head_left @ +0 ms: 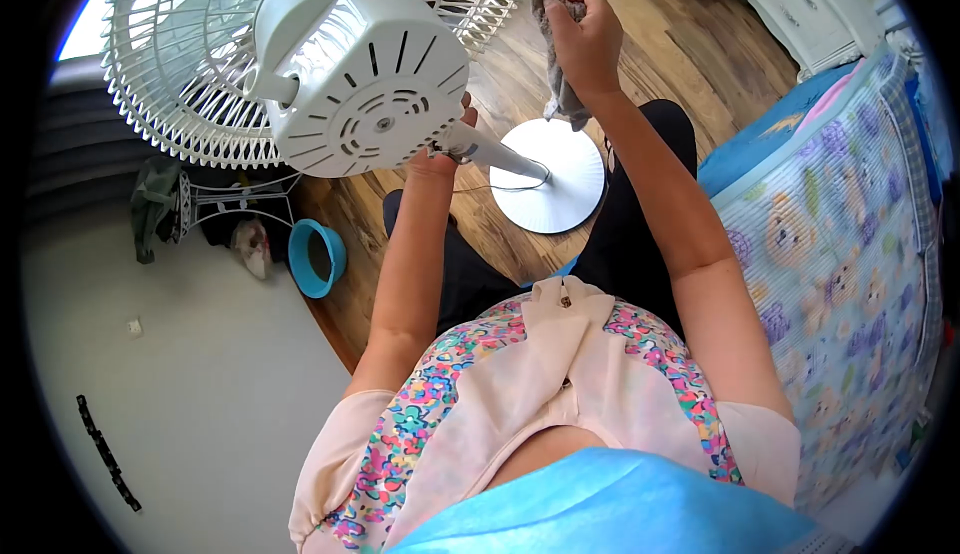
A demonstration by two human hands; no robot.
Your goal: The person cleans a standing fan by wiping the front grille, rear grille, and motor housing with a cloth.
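A white pedestal fan (372, 84) stands in front of me, its motor housing turned toward me and its wire grille (185, 94) on the far side. My left hand (437, 160) is closed around the fan's pole (500, 157) just below the housing, with most of the fingers hidden behind it. Between the fingers of my right hand (588, 39) hangs a crumpled grey cloth (560, 79), held to the right of the grille and apart from it. Under the cloth, the round white fan base (560, 199) rests on the floor between my legs.
A bed with a floral, bear-patterned cover (830, 254) is on the right. White drawers (805, 14) stand at the upper right. To the left are a blue basin (335, 264), a white metal rack (240, 194) and a pale surface (180, 354). Wooden flooring (690, 44) lies ahead.
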